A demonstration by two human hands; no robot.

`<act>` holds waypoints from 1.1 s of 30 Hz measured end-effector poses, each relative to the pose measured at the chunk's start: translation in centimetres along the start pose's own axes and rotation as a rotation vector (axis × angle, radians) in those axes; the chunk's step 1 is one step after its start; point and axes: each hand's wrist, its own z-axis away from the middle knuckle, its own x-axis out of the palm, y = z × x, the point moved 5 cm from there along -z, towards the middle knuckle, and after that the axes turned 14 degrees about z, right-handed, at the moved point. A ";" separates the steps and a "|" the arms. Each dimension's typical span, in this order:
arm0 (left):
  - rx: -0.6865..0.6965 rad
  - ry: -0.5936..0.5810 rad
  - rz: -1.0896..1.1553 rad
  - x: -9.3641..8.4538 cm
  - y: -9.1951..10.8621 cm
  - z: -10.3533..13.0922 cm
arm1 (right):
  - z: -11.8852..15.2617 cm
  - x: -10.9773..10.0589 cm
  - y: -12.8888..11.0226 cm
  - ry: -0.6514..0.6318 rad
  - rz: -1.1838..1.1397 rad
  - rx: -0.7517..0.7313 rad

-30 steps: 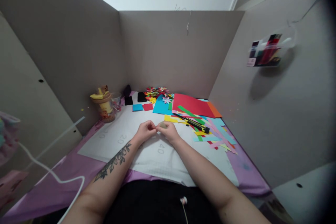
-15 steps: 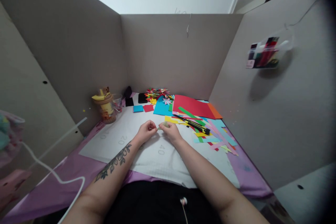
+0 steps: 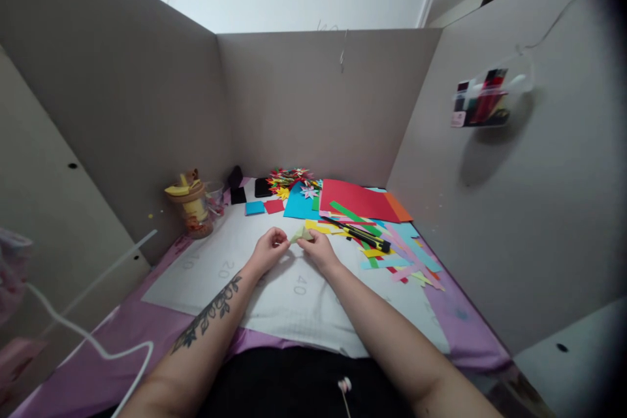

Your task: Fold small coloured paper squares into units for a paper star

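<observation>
I see the right hand (image 3: 319, 250) pinching pale-green paper (image 3: 300, 235) in its fingers; at the paper's eight o'clock, the left hand (image 3: 268, 251) curls close, grip unclear.

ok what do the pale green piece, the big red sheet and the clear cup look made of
Pale green piece: matte, probably paper, from its thin, folded look.
Big red sheet: smooth, matte paper or thin card, lying flat with crisp edges.
Clear cup: smooth and see-through, likely plastic, though glass isn't ruled out.
</observation>
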 end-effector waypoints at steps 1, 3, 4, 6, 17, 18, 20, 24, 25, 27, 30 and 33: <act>-0.007 -0.001 0.000 0.0 0.0 0.0 | 0.0 0.0 -0.1 0.000 0.006 -0.009; -0.021 -0.004 -0.001 0.1 -0.1 0.0 | 0.1 -0.1 -0.4 -0.006 0.016 -0.030; -0.028 -0.009 -0.002 0.1 -0.2 0.0 | 0.2 -0.1 -0.6 -0.012 0.023 -0.040; -0.035 -0.023 -0.004 0.2 -0.4 0.0 | 0.3 -0.1 -1.0 -0.026 0.053 -0.057; -0.037 -0.094 -0.043 0.7 -0.3 0.3 | 0.8 0.0 -2.1 -0.055 0.182 -0.118; -0.043 -0.100 -0.049 0.7 -0.3 0.3 | 0.8 0.0 -1.9 -0.062 0.145 -0.108; -0.048 -0.100 -0.055 0.8 -0.3 0.3 | 0.6 0.1 -1.6 -0.062 0.052 -0.073; -0.058 -0.093 -0.064 0.8 -0.1 0.4 | 0.4 0.1 -1.1 -0.038 -0.052 -0.017; -0.062 -0.098 -0.060 0.8 -0.1 0.4 | 0.4 0.0 -1.1 -0.028 -0.053 -0.021; -0.070 -0.114 -0.043 1.0 -0.1 0.4 | 0.4 -0.1 -1.2 -0.013 -0.046 -0.039; -0.092 -0.119 -0.012 1.1 -0.3 0.4 | 0.6 -0.1 -1.5 -0.011 -0.038 -0.057; -0.095 -0.115 -0.011 1.0 -0.6 0.4 | 0.7 0.0 -1.8 -0.017 -0.024 -0.081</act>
